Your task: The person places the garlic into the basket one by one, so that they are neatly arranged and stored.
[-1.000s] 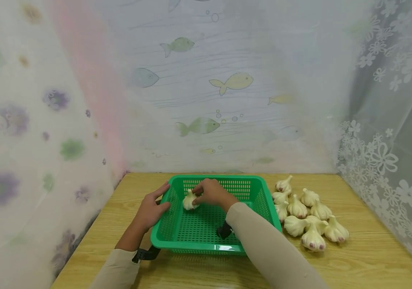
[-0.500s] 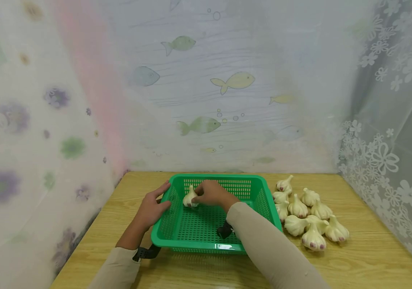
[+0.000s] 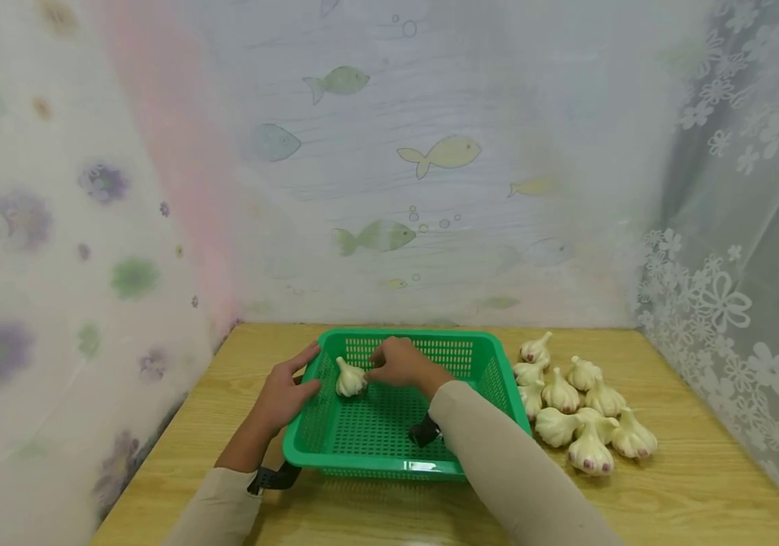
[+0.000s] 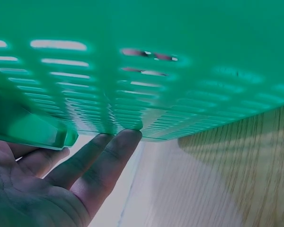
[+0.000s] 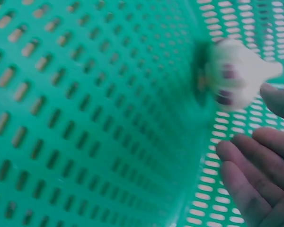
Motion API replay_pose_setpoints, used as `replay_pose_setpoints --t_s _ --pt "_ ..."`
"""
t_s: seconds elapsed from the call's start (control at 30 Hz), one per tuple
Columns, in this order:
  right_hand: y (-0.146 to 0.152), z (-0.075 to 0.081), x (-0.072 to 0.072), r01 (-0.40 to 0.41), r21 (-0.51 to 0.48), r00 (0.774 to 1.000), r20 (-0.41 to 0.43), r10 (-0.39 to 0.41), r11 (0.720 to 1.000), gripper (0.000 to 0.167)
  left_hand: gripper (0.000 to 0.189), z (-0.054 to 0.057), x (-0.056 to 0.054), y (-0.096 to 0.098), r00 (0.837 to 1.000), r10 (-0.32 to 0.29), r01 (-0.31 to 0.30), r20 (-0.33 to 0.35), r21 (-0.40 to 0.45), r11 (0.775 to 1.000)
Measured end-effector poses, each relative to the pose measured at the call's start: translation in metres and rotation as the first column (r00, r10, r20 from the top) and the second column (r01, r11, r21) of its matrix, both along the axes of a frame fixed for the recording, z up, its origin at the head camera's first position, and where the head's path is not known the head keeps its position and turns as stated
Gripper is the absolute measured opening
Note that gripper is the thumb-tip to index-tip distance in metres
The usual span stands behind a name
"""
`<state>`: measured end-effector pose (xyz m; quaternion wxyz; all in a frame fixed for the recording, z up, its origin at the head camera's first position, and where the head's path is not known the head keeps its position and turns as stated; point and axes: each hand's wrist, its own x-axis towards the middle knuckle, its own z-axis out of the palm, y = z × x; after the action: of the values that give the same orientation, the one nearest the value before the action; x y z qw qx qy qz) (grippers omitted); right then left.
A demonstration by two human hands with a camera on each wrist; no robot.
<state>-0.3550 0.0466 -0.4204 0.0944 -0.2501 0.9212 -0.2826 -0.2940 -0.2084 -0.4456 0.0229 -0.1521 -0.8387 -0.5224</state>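
Inside a green slotted plastic basket (image 3: 389, 465), one garlic bulb (image 3: 350, 379) sits near the left wall, its stem leaning left. My right hand (image 3: 403, 364) reaches into the basket just right of this bulb. In the right wrist view, the thumb (image 5: 278, 100) lies close to the garlic's neck, and the fingers are spread loosely with nothing between them. On the basket's left side, my left hand (image 3: 287, 394) rests with its thumb at the rim. Seen from the left wrist, its straight fingers (image 4: 109, 161) touch the outer slotted wall.
Several more garlic bulbs (image 3: 562, 392) lie in a cluster on the wooden table (image 3: 703, 470), right of the basket. A fish-printed curtain (image 3: 444, 189) hangs behind the table, and patterned sheets hang on both sides.
The garlic bulb, held upright by my right hand earlier, has shifted left and tilted; the right fingers have let go of it. My left hand stays at the basket's rim.
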Motion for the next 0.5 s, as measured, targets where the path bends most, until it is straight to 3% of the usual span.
replay_pose_setpoints --t_s 0.27,0.5 --pt "0.007 0.014 0.000 0.024 0.007 1.000 0.002 -0.024 1.000 0.046 0.066 0.000 -0.001 0.000 1.000 -0.003 0.004 0.013 -0.002 1.000" --pt "0.013 0.027 0.000 0.021 -0.044 1.000 -0.015 -0.022 0.999 0.047 0.065 -0.001 0.000 0.002 1.000 0.005 -0.005 0.016 0.007 1.000"
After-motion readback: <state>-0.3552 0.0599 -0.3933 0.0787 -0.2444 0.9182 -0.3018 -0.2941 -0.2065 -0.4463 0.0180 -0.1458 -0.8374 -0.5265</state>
